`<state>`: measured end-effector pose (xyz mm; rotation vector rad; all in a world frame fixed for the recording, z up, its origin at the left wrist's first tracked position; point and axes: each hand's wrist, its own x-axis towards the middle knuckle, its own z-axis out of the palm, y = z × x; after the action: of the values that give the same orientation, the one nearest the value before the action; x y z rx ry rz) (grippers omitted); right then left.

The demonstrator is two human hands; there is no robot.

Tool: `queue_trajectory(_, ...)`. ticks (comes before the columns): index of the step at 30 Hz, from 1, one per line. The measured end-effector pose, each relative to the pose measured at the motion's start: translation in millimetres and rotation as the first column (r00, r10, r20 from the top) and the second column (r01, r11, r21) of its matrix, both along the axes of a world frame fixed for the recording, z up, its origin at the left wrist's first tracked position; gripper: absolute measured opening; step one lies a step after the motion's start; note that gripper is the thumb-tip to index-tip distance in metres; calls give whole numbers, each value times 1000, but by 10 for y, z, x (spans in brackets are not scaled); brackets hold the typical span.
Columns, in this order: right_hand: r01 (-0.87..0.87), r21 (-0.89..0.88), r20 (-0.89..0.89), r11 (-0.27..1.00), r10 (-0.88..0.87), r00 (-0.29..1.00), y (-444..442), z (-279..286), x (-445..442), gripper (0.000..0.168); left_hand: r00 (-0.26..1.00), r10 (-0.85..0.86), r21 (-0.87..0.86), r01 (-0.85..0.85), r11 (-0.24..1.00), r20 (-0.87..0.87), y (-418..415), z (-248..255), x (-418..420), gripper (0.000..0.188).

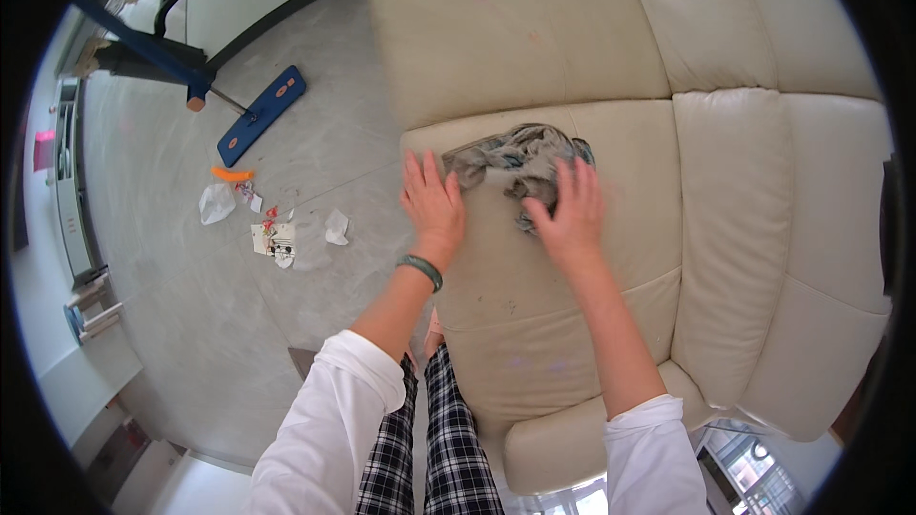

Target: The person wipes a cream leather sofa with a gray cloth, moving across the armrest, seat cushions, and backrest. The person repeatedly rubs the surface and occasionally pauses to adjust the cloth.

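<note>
A crumpled grey cloth (533, 146) lies on the seat of a beige leather sofa (501, 265). My right hand (572, 211) rests on the cloth's right side, fingers spread and slightly blurred; whether it grips any of the fabric is unclear. At the seat's front edge, my left hand (434, 204) lies flat with its fingers apart, just beside the cloth's left end, holding nothing. A dark green bangle circles the left wrist. Small dark marks show on the seat below the cloth.
On the grey tiled floor (179, 300) to the left lie a blue flat mop head (262, 116), an orange object (232, 174), a white plastic bag (217, 203), crumpled white paper (336, 227) and a printed card (273, 239). A dark metal frame (286, 14) stands at the upper left.
</note>
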<state>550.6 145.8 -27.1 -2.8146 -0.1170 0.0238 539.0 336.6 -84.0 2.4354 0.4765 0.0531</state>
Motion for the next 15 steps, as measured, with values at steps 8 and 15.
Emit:
queue_trajectory(8,0,12,71,1000,0,997,94,-457,452,70,994,-20,73,12,997,107,-83,-391,60,58)
queue_trajectory(15,103,-21,107,994,-100,989,-482,-590,1276,56,981,-83,82,69,994,176,-128,-461,54,68)
